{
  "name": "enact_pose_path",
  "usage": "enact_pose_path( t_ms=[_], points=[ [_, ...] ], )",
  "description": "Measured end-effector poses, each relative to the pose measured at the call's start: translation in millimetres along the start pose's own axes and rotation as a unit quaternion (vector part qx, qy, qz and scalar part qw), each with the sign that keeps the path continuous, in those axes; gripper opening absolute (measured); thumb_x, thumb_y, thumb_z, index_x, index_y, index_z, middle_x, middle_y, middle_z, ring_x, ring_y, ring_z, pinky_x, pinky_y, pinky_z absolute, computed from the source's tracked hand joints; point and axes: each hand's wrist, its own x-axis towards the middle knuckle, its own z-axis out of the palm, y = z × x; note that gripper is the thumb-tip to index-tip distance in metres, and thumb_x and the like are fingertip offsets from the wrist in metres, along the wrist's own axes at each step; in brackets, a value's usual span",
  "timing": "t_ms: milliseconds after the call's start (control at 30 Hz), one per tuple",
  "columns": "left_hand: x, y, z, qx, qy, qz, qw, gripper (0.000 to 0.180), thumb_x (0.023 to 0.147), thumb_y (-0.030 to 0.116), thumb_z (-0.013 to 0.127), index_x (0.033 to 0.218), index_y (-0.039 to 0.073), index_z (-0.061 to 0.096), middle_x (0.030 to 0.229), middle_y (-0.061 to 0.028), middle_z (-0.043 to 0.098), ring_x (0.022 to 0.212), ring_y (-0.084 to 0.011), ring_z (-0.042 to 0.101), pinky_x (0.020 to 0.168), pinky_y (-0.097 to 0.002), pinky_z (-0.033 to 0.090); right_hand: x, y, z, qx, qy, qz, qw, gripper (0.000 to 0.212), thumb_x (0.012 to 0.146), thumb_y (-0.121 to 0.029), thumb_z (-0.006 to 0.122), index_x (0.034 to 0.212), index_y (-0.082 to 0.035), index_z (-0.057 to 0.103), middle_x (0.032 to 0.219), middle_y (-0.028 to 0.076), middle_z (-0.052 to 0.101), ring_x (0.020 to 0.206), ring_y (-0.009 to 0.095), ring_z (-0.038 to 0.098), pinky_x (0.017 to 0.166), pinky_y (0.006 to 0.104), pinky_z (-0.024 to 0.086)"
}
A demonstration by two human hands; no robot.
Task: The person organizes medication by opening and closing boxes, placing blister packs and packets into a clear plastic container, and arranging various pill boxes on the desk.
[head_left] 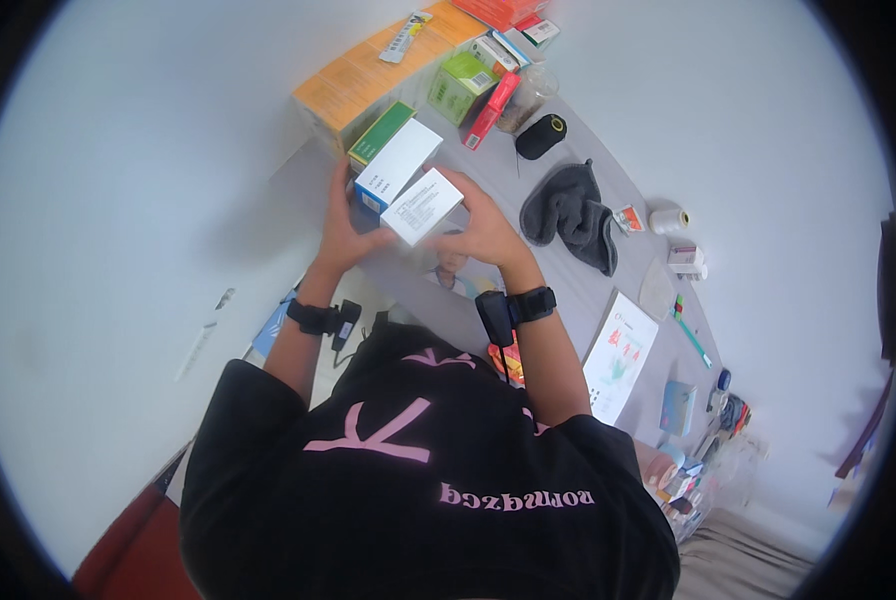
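Observation:
Between my two hands three small cartons sit pressed side by side. The nearest is a white box (423, 207) with fine dark print on its upper face. Behind it lies a white and blue box (400, 163), and farther back a green box (384, 133) with yellowish edges. My left hand (346, 228) curves round the left side of the white and blue box, its thumb by the near white box's corner. On the other side my right hand (488, 228) grips the near white box, fingers at its far edge and thumb at its near edge. The cartons' undersides are hidden.
A large orange carton (368, 85) stands behind, near the wall, with a sachet (405, 37) on it. To its right are a lime-green box (463, 88), a red box (492, 111) and a black thread spool (541, 137). A grey cloth (570, 215) and a white booklet (620, 358) lie rightward.

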Motion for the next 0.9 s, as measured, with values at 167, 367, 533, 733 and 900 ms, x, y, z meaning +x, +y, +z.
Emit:
enact_pose_path(
  t_ms=[167, 367, 533, 733, 900],
  points=[
    [11, 6, -14, 0.061, -0.02, -0.026, 0.998, 0.117, 0.058, 0.035, 0.089, 0.147, -0.001, 0.021, 0.144, -0.0206, 0.038, 0.132, -0.0319, 0.04, 0.107, -0.044, 0.034, -9, -5, -13, 0.031, -0.027, 0.074, 0.996, 0.073, 0.062, -0.01, 0.084, 0.126, -0.005, 0.05, 0.117, 0.004, 0.057, 0.111, 0.014, 0.054, 0.098, 0.0313, 0.042],
    [16, -7, 2, 0.135, 0.019, -0.054, 0.989, 0.1, 0.058, 0.02, 0.083, 0.141, -0.004, 0.033, 0.132, -0.0203, 0.05, 0.125, -0.0304, 0.049, 0.103, -0.0409, 0.04, -28, -33, -44, 0.067, 0.052, 0.052, 0.995, 0.065, 0.063, -0.007, 0.085, 0.119, -0.002, 0.053, 0.107, 0.004, 0.062, 0.101, 0.013, 0.059, 0.088, 0.0293, 0.048],
    [17, -5, 15, 0.024, 0.027, -0.111, 0.993, 0.089, 0.058, 0.01, 0.073, 0.138, -0.003, 0.036, 0.128, -0.0169, 0.054, 0.118, -0.0255, 0.055, 0.101, -0.0365, 0.043, -47, -52, -66, 0.145, 0.282, 0.009, 0.948, 0.061, 0.071, -0.004, 0.081, 0.123, 0.002, 0.049, 0.111, 0.011, 0.063, 0.102, 0.017, 0.061, 0.088, 0.0305, 0.049],
    [35, 8, 11, -0.072, -0.18, -0.111, 0.975, 0.075, 0.062, 0.004, 0.064, 0.133, 0.004, 0.044, 0.124, -0.011, 0.055, 0.116, -0.0204, 0.055, 0.099, -0.035, 0.043, -93, -69, -87, 0.129, 0.393, -0.005, 0.911, 0.06, 0.075, -0.004, 0.079, 0.125, 0.004, 0.047, 0.116, 0.013, 0.061, 0.105, 0.018, 0.06, 0.091, 0.0318, 0.048],
    [46, 49, 45, 0.044, -0.27, -0.111, 0.955, 0.072, 0.06, -0.003, 0.052, 0.131, 0.013, 0.046, 0.129, -0.0066, 0.053, 0.131, -0.0206, 0.043, 0.108, -0.0427, 0.031, -109, -49, -95, 0.056, 0.487, 0.03, 0.871, 0.056, 0.079, -0.01, 0.078, 0.123, 0.004, 0.046, 0.11, 0.012, 0.062, 0.098, 0.017, 0.061, 0.083, 0.0301, 0.051]
  ],
)
